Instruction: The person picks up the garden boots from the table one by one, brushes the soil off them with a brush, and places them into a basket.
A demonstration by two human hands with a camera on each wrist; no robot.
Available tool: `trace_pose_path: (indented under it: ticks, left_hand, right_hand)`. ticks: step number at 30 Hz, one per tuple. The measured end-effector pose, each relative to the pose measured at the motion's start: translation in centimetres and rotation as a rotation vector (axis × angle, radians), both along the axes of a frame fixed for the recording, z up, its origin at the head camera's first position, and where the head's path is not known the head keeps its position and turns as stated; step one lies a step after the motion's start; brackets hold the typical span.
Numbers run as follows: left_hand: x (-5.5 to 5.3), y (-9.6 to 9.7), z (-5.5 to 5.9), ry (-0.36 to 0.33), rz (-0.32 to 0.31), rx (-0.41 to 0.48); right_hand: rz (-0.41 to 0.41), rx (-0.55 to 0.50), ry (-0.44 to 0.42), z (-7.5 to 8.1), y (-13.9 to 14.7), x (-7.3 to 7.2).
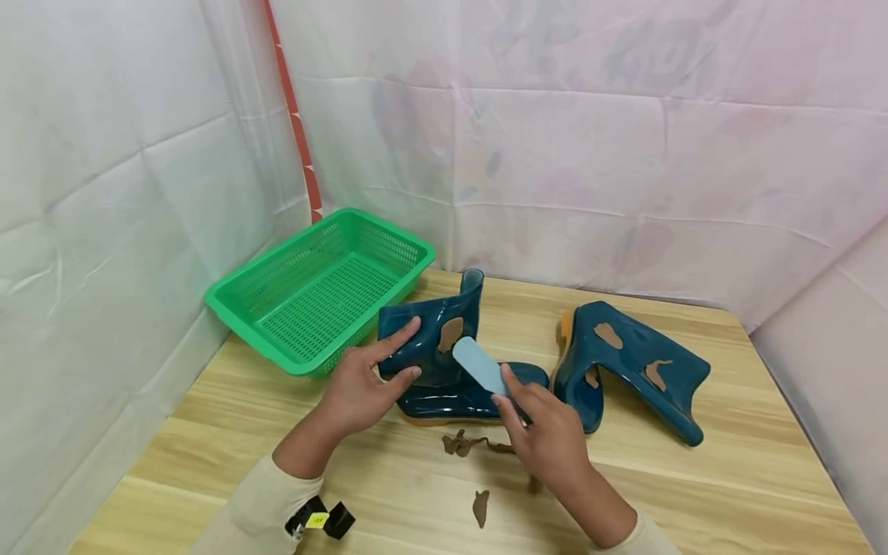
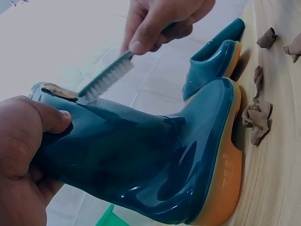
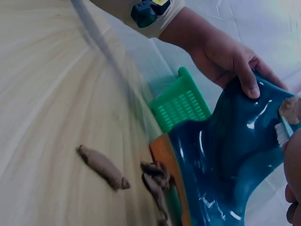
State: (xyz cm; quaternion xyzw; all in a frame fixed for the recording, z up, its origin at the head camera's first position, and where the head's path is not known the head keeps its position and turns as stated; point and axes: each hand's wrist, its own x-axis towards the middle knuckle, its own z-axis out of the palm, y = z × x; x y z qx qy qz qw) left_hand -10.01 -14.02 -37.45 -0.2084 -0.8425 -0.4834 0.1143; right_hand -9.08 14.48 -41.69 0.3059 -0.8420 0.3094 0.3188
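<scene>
On a wood-grain table (image 1: 388, 493), we see the left hand (image 1: 361, 389) grip an upright rubber boot (image 1: 430, 370), apparently steadying it, while the right hand (image 1: 551, 432) holds a scrub brush (image 1: 479, 366) at the boot's brown patch (image 1: 451, 334).

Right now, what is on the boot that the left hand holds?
A brown patch lies on the boot, with the brush at its edge. The left hand grips the boot. The surface under patch and hand is covered and not visible.

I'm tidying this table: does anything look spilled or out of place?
Yes. Brown clumps lie scattered on the wooden table near the held boot, like fallen dirt; the other boot, brown-patched too, lies tipped over, not upright.
</scene>
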Motion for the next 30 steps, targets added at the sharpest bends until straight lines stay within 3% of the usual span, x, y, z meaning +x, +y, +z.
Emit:
trace_pose_path:
  ticks: [4, 7, 10, 16, 25, 30]
  left_hand:
    - [-0.1, -0.1, 0.0, 0.003, -0.009, -0.007]
    - [-0.1, 0.0, 0.1, 0.016, -0.016, -0.016]
    - [-0.1, 0.1, 0.2, 0.028, -0.006, -0.026]
    - [0.1, 0.3, 0.1, 0.019, 0.01, -0.033]
    - [-0.1, 0.1, -0.2, 0.013, 0.007, -0.016]
    - [-0.1, 0.0, 0.0, 0.013, 0.003, -0.012]
  right_hand:
    - [0.033, -0.048, 0.09, -0.1, 0.2, 0.3]
    - [0.088, -0.108, 0.181, 0.4, -0.3, 0.4]
    - [0.115, -0.115, 0.217, 1.3, -1.1, 0.3]
    - [0.028, -0.037, 0.202, 2.0, -1.7, -0.1]
    - [-0.013, -0.013, 0.1, 0.0, -0.3, -0.1]
    - [0.016, -0.051, 0.141, -0.4, 0.1, 0.2]
